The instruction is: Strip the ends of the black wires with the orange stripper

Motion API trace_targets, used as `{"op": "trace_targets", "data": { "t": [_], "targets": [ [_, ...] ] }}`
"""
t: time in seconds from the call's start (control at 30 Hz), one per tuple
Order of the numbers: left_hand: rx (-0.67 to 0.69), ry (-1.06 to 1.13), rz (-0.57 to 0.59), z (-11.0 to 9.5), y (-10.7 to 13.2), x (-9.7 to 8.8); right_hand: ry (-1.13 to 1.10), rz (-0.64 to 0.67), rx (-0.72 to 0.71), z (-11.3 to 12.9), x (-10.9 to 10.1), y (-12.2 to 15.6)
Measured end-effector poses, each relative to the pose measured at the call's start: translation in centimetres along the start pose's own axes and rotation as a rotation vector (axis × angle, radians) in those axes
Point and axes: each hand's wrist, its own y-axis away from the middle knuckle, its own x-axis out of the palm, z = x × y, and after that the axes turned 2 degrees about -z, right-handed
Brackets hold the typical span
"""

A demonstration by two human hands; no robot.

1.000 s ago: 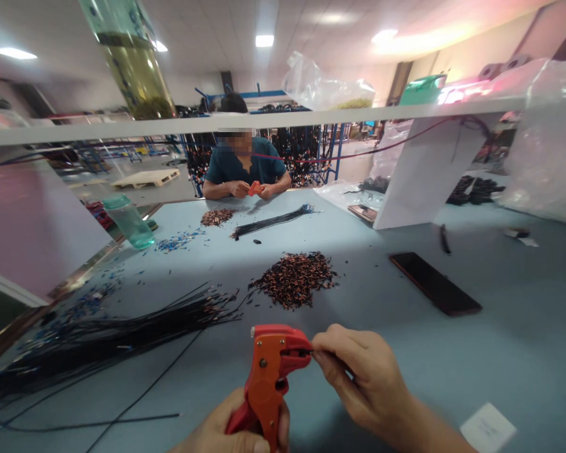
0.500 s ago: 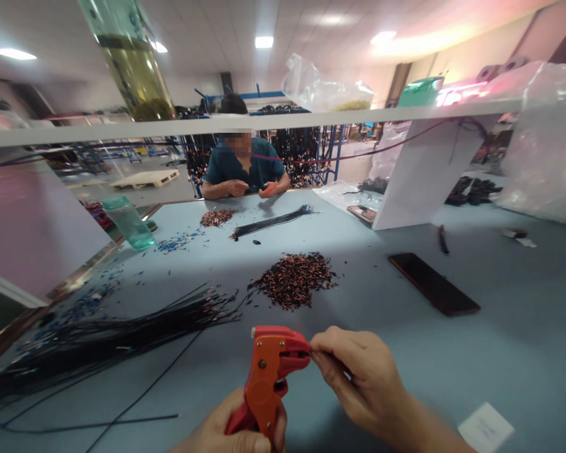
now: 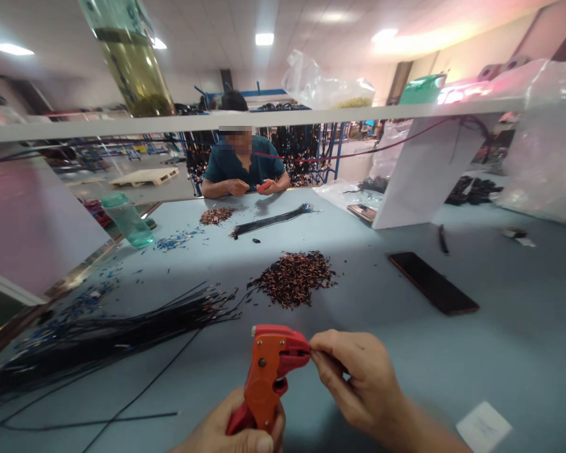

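Note:
My left hand (image 3: pixel 245 425) is closed around the handle of a red and orange wire stripper (image 3: pixel 263 377), which stands upright with its jaws to the right. Right at the jaw tip, the thumb and forefinger of my right hand (image 3: pixel 358 374) are pinched together. What they hold is hidden by the fingers; only a tiny dark bit shows at the jaw. Beyond the tool lies a pile of short black and copper wire scraps (image 3: pixel 295 280). A bundle of long black wires (image 3: pixel 122 333) spreads out to the left.
Across the table a person (image 3: pixel 245 163) works with a red object in hand. A black phone (image 3: pixel 432 283) and a white paper square (image 3: pixel 484 428) lie on the right. A green bottle (image 3: pixel 127 220), blue scraps (image 3: pixel 177 240) and a shelf (image 3: pixel 283 117) stand farther off.
Almost nothing differs. My right hand is slightly lower and stays pinched at the jaw; my left hand keeps its grip on the wire stripper.

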Motion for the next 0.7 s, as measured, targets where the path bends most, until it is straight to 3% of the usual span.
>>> {"op": "trace_targets", "data": {
  "t": [0.33, 0.53, 0.7],
  "targets": [
    [0.008, -0.131, -0.042, 0.4, 0.1, -0.1, 0.042, -0.01, 0.042, 0.0, 0.7, 0.8],
    [0.096, -0.212, -0.1, 0.7, 0.0, -0.3, 0.082, -0.037, 0.051, 0.4, 0.8, 0.8],
    [0.072, -0.079, -0.111, 0.7, 0.1, -0.3, 0.053, 0.005, 0.134, -0.2, 1.2, 0.7]
  ]
}}
